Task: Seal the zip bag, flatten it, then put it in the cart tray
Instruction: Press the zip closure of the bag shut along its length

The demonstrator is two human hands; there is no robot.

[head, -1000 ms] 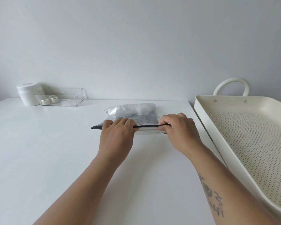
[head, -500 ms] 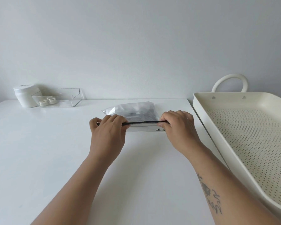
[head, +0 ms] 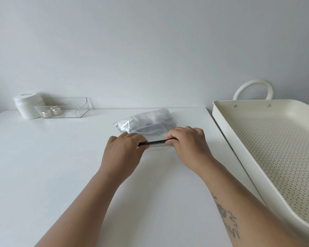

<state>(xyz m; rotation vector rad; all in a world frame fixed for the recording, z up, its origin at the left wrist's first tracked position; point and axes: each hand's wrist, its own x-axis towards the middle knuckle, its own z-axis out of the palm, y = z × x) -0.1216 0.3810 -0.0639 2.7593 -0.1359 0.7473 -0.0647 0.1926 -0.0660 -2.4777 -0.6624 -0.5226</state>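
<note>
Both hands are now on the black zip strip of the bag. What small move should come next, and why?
Probably pinch along the short stretch of zip strip showing between the left hand and right hand, to finish the seal. The zip bag looks puffed behind it and lies on the table, not in the cart tray.

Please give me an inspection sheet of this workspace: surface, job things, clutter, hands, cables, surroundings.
Surface: white table, clean.
Job things: zip bag lies on the table; cart tray at right, nothing in it.
Clutter: white jar and clear box holding two small jars, far left.
Hands: left hand and right hand both pinch the bag's black zip strip.
Cables: nothing seen.
Surroundings: plain grey wall.
</note>
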